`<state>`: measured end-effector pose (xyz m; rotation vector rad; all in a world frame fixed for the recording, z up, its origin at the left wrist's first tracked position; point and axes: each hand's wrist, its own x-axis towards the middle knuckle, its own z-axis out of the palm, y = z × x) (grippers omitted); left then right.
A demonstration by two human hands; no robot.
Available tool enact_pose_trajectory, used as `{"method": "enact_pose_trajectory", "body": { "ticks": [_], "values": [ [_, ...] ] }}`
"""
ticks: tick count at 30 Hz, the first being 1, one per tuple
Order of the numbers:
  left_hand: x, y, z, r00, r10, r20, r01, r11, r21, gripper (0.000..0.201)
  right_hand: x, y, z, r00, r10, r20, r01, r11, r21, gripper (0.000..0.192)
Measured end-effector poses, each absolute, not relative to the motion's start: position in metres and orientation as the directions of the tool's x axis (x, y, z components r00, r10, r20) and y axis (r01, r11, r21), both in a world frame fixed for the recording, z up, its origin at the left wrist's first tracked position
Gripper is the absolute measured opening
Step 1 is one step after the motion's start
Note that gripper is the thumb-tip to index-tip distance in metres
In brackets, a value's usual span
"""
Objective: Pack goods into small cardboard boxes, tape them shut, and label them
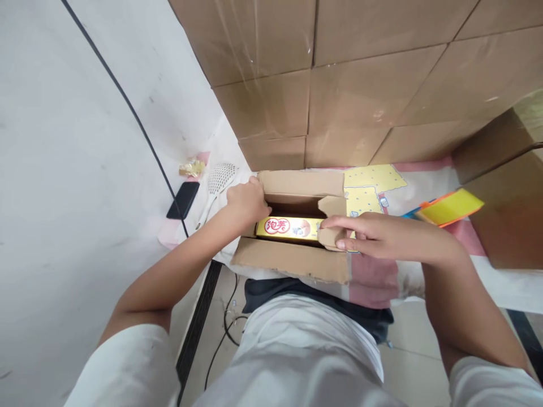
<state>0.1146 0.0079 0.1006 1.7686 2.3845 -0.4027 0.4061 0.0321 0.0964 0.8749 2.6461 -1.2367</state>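
While both hands work at the open carton, the scene reads as follows.

Carton [292, 261]: small brown cardboard box, four flaps up, on a patterned cloth [373, 282] at the table edge, just in front of the person's body.

Yellow packet [288, 227]: lies flat inside the carton, long side across it; glossy yellow face with a red and white oval logo; only its top face shows.

Left hand [245, 202]: curled over the carton's left side flap, fingers closed on the cardboard edge.

Right hand [382, 236]: fingers nearly straight, thumb and fingertips pinching the carton's right side flap [333, 237], which is bent inward over the packet.

Risk, flap: a hard press could crease or tear it, judging by its bend.

Risk, carton: it sits at the table edge; a pull toward the body could tip it off.

Surroundings: phone [183, 199] and white ladle [218, 183] left of the carton; stacked large boxes [339, 85] behind it.
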Motion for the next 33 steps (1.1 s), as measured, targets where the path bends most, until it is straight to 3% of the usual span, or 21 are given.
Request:
{"method": "enact_pose_trajectory", "body": {
  "ticks": [2, 4, 8, 10, 14, 18, 22, 24, 27, 29, 33],
  "values": [
    [0.115, 0.012, 0.102, -0.271, 0.916, -0.297, 0.96, 0.237, -0.146, 0.072, 0.405, 0.031, 0.096, -0.827, 0.465, -0.315, 0.542, 0.514, -0.665, 0.049],
    [0.105, 0.015, 0.109, -0.198, 0.908, -0.368, 0.98, 0.181, -0.08, 0.066, 0.405, 0.03, 0.096, -0.82, 0.475, -0.319, 0.553, 0.517, -0.653, 0.048],
    [0.071, 0.011, 0.13, 0.002, 0.833, -0.553, 0.941, 0.186, 0.283, 0.066, 0.408, 0.028, 0.095, -0.801, 0.513, -0.308, 0.576, 0.521, -0.63, 0.049],
    [0.057, 0.003, 0.135, 0.052, 0.828, -0.559, 0.888, 0.218, 0.406, 0.069, 0.409, 0.029, 0.093, -0.803, 0.534, -0.264, 0.563, 0.534, -0.631, 0.05],
    [0.045, -0.02, 0.121, 0.034, 0.9, -0.434, 0.849, 0.203, 0.488, 0.074, 0.412, 0.029, 0.084, -0.818, 0.556, -0.149, 0.502, 0.562, -0.658, 0.053],
    [0.043, -0.038, 0.075, 0.017, 0.976, -0.216, 0.727, 0.137, 0.673, 0.08, 0.412, 0.022, 0.069, -0.795, 0.603, -0.066, 0.482, 0.562, -0.673, 0.059],
    [0.043, -0.042, 0.026, -0.005, 0.995, 0.098, 0.502, -0.082, 0.861, 0.066, 0.409, 0.016, 0.05, -0.624, 0.767, 0.147, 0.496, 0.535, -0.684, 0.098],
    [0.041, -0.041, 0.013, -0.02, 0.971, 0.24, 0.416, -0.21, 0.885, 0.046, 0.406, 0.018, 0.042, -0.589, 0.759, 0.275, 0.411, 0.575, -0.707, 0.106],
    [0.032, -0.041, 0.013, 0.072, 0.95, 0.304, 0.454, -0.303, 0.838, 0.03, 0.404, 0.024, 0.034, -0.664, 0.659, 0.354, 0.299, 0.668, -0.682, 0.066],
    [0.024, -0.045, 0.025, 0.199, 0.944, 0.263, 0.533, -0.329, 0.779, 0.036, 0.403, 0.029, 0.031, -0.712, 0.613, 0.342, 0.29, 0.7, -0.652, 0.041],
    [0.014, -0.069, 0.051, 0.406, 0.88, 0.248, 0.591, -0.46, 0.663, 0.074, 0.402, 0.033, 0.027, -0.721, 0.61, 0.329, 0.306, 0.707, -0.638, 0.037]
  ]
}}
